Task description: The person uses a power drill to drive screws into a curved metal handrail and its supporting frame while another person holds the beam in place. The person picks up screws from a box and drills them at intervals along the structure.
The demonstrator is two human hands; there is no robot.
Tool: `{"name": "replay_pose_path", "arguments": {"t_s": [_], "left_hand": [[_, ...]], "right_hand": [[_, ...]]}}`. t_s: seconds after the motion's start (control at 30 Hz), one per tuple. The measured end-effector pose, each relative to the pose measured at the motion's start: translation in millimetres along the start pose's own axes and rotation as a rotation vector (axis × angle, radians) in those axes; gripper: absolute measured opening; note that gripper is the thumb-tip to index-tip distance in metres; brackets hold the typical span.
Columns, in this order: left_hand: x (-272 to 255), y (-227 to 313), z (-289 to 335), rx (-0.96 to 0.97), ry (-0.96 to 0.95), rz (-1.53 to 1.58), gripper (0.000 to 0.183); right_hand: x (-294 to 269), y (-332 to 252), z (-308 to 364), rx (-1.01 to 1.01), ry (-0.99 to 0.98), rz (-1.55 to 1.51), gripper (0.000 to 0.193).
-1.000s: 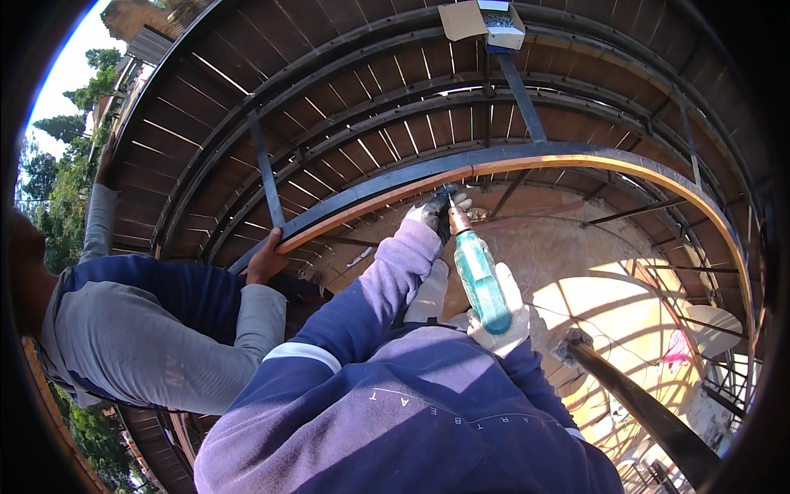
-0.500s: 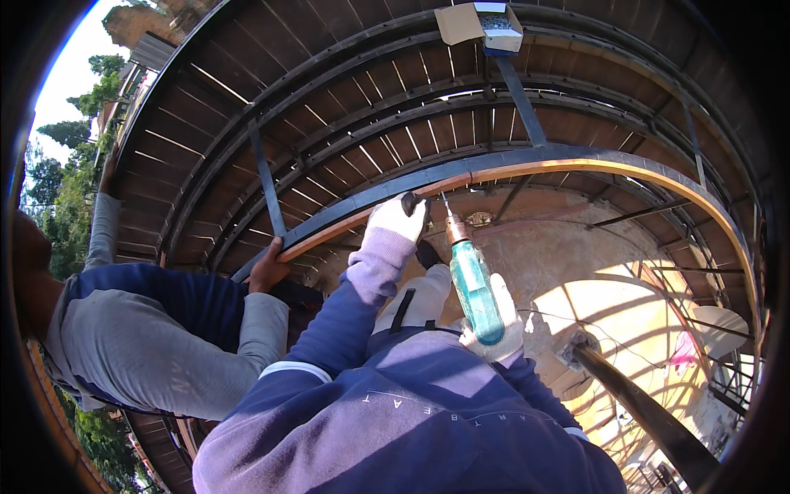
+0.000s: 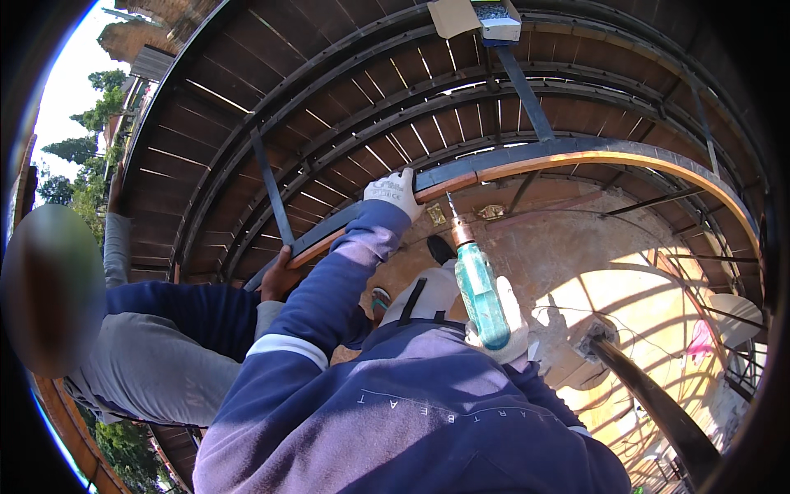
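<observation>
My left hand (image 3: pixel 395 194), in a whitish work glove, is closed over a curved rail (image 3: pixel 527 163) with a dark metal top and an orange-brown lower edge. A green power drill (image 3: pixel 480 292) is gripped in my gloved right hand (image 3: pixel 513 319), which is partly hidden behind the tool's body. The drill's thin bit (image 3: pixel 452 203) points up toward the rail's lower edge, just right of my left hand. Whether its tip touches the rail, I cannot tell. Farther left, a co-worker's bare hand (image 3: pixel 278 273) holds the same rail.
An open cardboard box (image 3: pixel 502 26) of small metal pieces sits beyond the rail, by a dark strut (image 3: pixel 524 92). Tiered brown boards with gaps curve behind. The co-worker's grey-sleeved arm (image 3: pixel 156 362) is close at left. A dark pole (image 3: pixel 650 403) rises at lower right.
My left hand has left its pinched position beside the bit and moved up onto the rail. The drill remains in my right hand, slightly lower in view.
</observation>
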State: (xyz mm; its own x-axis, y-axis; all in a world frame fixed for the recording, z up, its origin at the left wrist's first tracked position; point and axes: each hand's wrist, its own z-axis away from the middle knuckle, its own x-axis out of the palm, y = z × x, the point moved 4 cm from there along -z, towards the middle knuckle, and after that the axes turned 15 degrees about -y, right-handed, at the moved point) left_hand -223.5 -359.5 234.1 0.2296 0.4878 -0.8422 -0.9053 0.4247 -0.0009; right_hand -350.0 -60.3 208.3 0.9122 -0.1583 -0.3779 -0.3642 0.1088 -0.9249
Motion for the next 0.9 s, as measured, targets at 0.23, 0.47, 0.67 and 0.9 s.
{"name": "replay_pose_path", "arguments": {"t_s": [0.23, 0.47, 0.67, 0.9], "left_hand": [[-1.5, -0.5, -0.5, 0.008, -0.021, -0.008, 0.068], [1.0, -0.8, -2.5, -0.014, -0.018, -0.025, 0.074], [-1.4, 0.1, -1.1, -0.011, -0.057, -0.030, 0.075], [0.7, -1.0, -2.3, 0.001, -0.014, -0.030, 0.068]], "right_hand": [[-1.3, -0.2, -6.6, -0.101, 0.041, 0.094, 0.087], [-1.3, 0.8, -7.2, -0.116, 0.062, 0.111, 0.087], [0.6, 8.6, -6.4, -0.097, 0.063, 0.031, 0.086], [-4.0, 8.9, -12.2, -0.180, 0.097, 0.096, 0.085]]}}
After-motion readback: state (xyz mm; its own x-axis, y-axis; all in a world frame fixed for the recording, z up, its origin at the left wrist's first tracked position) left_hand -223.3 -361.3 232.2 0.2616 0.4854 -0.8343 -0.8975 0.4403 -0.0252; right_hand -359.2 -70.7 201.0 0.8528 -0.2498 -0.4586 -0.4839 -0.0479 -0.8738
